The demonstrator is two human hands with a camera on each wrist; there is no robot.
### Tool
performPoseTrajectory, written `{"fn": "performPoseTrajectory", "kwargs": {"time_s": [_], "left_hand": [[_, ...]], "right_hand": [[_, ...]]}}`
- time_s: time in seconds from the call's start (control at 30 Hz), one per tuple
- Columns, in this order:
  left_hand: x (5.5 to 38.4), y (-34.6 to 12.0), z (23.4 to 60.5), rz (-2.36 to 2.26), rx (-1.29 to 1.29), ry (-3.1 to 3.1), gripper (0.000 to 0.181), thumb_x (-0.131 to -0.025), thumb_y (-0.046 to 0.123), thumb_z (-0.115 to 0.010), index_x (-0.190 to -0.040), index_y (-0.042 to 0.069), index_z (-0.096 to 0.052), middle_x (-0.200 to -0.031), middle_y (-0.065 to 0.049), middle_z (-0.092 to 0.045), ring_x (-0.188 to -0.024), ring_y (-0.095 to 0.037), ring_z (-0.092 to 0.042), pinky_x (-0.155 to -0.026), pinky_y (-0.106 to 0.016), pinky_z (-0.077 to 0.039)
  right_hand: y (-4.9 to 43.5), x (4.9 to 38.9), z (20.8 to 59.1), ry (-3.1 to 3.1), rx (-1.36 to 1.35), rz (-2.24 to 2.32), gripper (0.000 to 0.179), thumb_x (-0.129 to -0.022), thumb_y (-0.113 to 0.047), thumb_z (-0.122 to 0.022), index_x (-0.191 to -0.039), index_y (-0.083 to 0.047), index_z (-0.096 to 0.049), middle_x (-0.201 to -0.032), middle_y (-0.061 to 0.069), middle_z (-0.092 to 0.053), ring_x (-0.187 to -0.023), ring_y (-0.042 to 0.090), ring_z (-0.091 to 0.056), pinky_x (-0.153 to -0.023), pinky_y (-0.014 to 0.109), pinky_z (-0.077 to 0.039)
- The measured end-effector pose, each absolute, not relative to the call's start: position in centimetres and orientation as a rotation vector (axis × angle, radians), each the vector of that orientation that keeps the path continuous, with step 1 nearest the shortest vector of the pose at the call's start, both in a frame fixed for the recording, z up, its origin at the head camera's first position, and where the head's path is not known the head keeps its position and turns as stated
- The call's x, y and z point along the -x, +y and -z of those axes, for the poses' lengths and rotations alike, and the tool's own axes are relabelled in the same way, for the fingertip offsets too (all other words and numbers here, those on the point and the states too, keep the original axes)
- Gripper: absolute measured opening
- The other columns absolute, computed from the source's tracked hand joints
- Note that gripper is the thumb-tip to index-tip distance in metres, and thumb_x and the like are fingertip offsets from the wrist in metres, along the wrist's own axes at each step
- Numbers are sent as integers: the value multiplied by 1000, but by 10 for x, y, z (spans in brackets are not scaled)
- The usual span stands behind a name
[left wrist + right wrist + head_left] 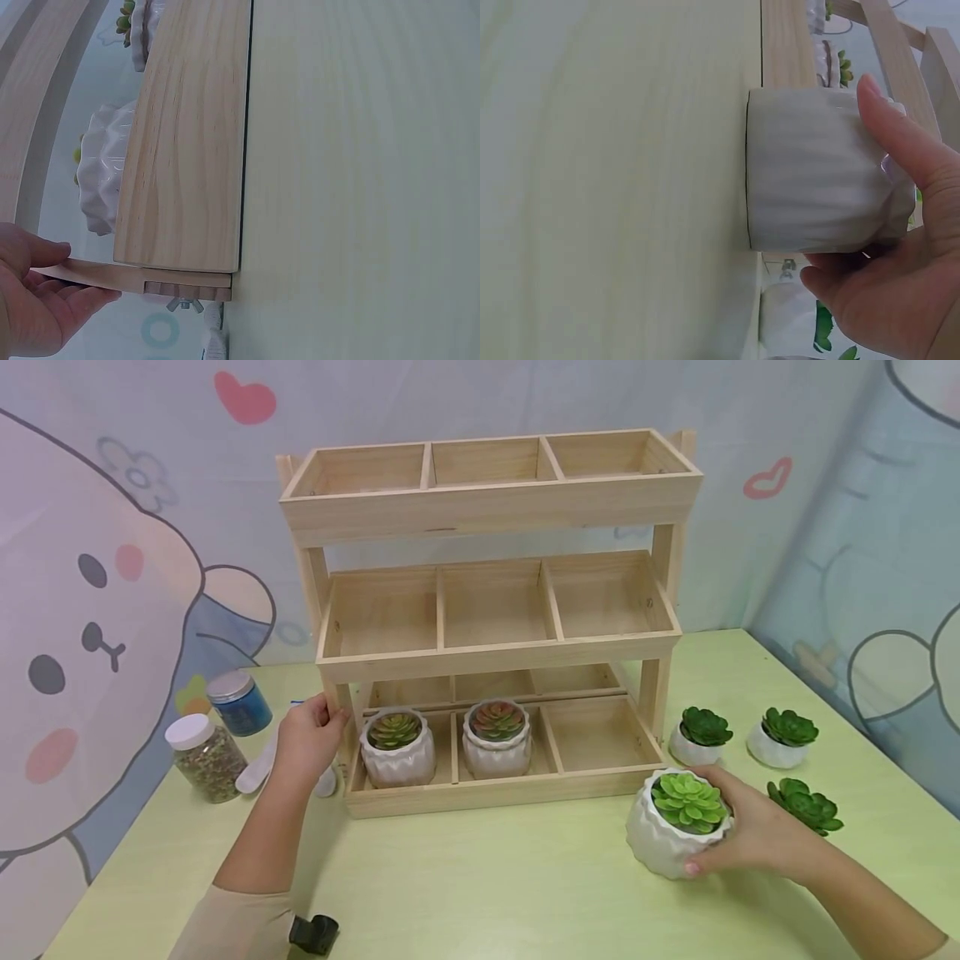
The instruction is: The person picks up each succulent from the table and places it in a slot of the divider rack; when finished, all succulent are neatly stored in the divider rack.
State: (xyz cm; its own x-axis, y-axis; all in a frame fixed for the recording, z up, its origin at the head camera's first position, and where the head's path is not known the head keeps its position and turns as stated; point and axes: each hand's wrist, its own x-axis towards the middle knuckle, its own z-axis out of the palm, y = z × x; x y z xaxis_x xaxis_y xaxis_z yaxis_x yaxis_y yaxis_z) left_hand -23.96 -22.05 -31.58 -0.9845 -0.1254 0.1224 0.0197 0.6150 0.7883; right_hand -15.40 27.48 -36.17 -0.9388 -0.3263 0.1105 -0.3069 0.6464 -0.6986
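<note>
A white ribbed pot with a bright green succulent (688,802) is in my right hand (768,831), thumb on the near side and fingers round the far side. It is by the front right corner of the wooden shelf (491,512). The right wrist view shows the pot's side (817,172) close over the tabletop. With thumb and fingers, my left hand (309,739) grips the shelf's left upright (105,274). Two white potted succulents, one green-red (395,764) and one reddish (497,745), occupy the bottom tier's left and middle compartments.
Small dark green succulents in white pots (701,735) (782,739) stand to the right, with another dark green succulent (806,806) partly behind my right hand. On the left are a jar of gravel (206,760), a blue jar (240,703) and a white scoop-like piece (257,770).
</note>
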Motion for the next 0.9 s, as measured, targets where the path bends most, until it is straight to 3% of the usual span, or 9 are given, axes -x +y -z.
{"fn": "performPoseTrajectory", "kwargs": {"time_s": [0.23,0.57,0.9], "left_hand": [[240,-221,317,1293,-84,-2666,38,-98,13,-47,-130,-7,-48,-122,-27,-56,-113,-39,-53,-89,-49,-46],[239,-220,316,1296,-89,-2664,37,-98,13,-48,-129,-8,-49,-121,-27,-56,-113,-39,-53,-90,-49,-46],[240,-221,318,1306,-73,-2659,39,-98,13,-48,-131,-8,-48,-121,-27,-56,-113,-39,-54,-89,-48,-47]], "right_hand": [[273,155,367,2849,589,1257,89,-55,-25,-92,-126,-3,-44,-113,7,-57,-98,8,-54,-81,22,-45],[273,162,378,2938,684,1300,82,-49,-23,-94,-118,-12,-50,-105,-1,-59,-93,7,-55,-79,21,-46],[266,163,364,2993,665,1333,82,-49,-20,-94,-118,-10,-51,-106,2,-58,-93,6,-54,-79,17,-43]]}}
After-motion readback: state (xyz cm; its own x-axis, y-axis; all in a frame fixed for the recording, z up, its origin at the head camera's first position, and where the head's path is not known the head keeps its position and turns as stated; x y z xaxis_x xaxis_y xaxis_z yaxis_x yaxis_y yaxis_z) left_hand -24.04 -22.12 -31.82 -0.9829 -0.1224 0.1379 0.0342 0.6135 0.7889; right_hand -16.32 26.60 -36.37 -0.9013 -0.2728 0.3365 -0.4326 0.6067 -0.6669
